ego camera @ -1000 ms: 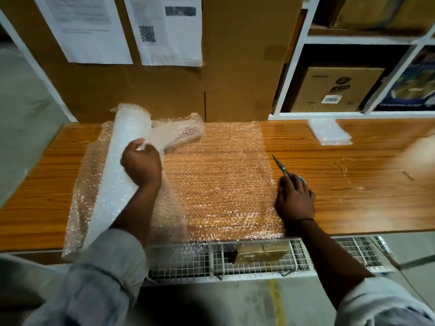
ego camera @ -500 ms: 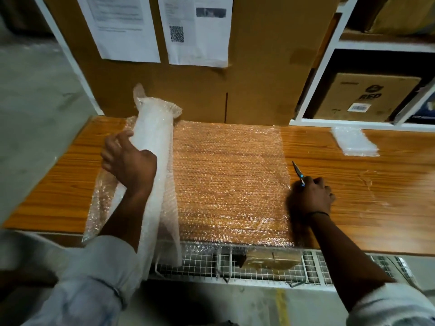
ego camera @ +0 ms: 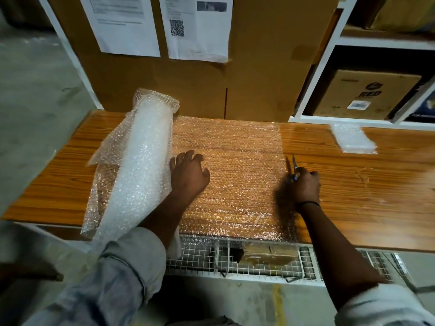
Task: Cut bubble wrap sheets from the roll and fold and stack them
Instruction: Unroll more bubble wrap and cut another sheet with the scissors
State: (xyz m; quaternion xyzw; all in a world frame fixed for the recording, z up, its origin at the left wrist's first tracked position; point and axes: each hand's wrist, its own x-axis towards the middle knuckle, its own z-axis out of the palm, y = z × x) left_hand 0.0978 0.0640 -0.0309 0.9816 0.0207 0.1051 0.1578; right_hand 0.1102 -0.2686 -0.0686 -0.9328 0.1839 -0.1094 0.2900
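Note:
A white bubble wrap roll lies on the left of the wooden table, running from the back edge toward me. From it an unrolled sheet spreads flat to the right. My left hand rests on that sheet just right of the roll, fingers spread and loosely bent. My right hand grips blue-handled scissors at the sheet's right edge, blades parted and pointing away from me. A folded stack of bubble wrap lies at the back right.
A large cardboard panel with taped papers stands behind the table. White shelving at the right holds a brown box. A wire basket hangs below the table's front edge with a brown parcel inside.
My left hand let go of the roll and moved right onto the flat sheet. The roll now lies on the table. The scissor blades have parted.

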